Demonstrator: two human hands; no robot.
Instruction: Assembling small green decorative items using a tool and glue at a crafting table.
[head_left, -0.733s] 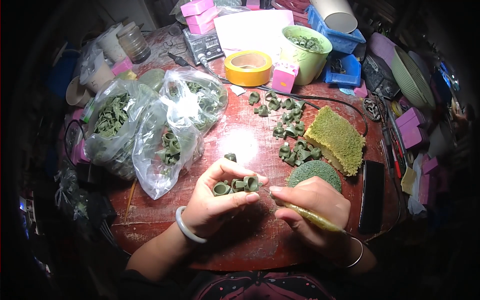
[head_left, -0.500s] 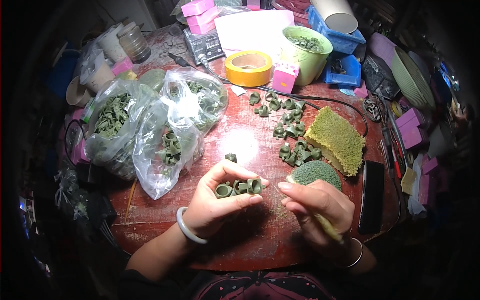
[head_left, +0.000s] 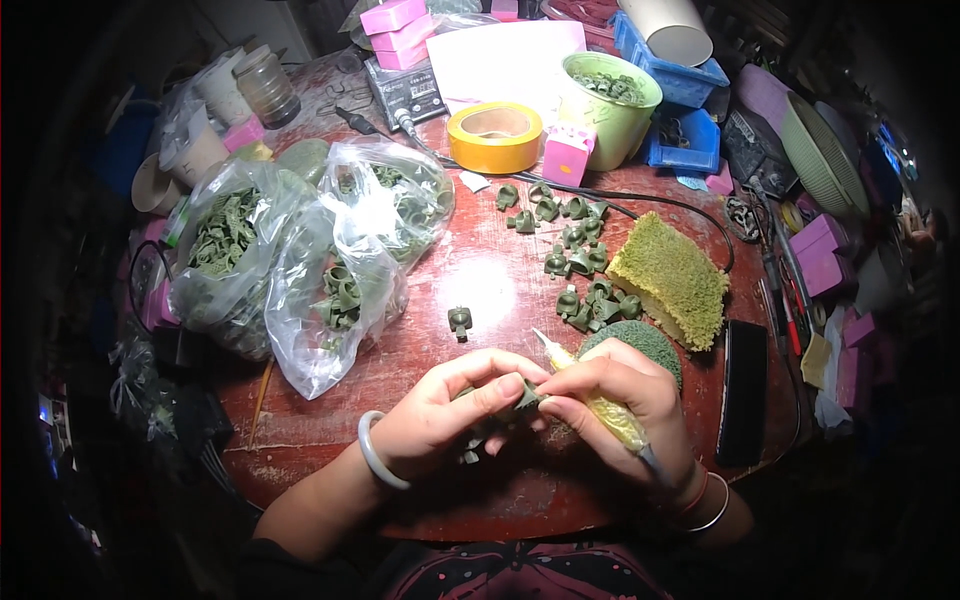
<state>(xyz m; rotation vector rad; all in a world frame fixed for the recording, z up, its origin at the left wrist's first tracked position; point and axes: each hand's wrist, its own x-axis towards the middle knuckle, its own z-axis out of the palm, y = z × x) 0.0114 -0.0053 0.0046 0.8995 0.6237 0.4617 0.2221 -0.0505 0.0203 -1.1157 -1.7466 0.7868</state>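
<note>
My left hand [head_left: 430,407] is closed around dark green wax rings [head_left: 527,397], mostly hidden by its fingers; one ring's edge shows past the thumb. Against that edge, my right hand [head_left: 640,395] brings its pinched thumb and forefinger. A pen-like tool [head_left: 617,422] wrapped in yellowish film lies in the right hand, its pale thin tip pointing up and away to the left. Beyond the left hand, a single green ring [head_left: 459,321] stands on the red table [head_left: 330,450]. More green rings [head_left: 580,262] sit in loose clusters farther off to the right.
Clear plastic bags [head_left: 300,270] of green pieces fill the left side. A yellow-green sponge [head_left: 668,282], a round green pad [head_left: 635,345] and a black phone [head_left: 741,393] lie right. Behind are a tape roll [head_left: 495,155], a green bucket [head_left: 622,130] and a cable [head_left: 660,202].
My hands have come together at the rings, and the left has turned so its fingers cover most of them. The tool's tip has swung upward in the right hand.
</note>
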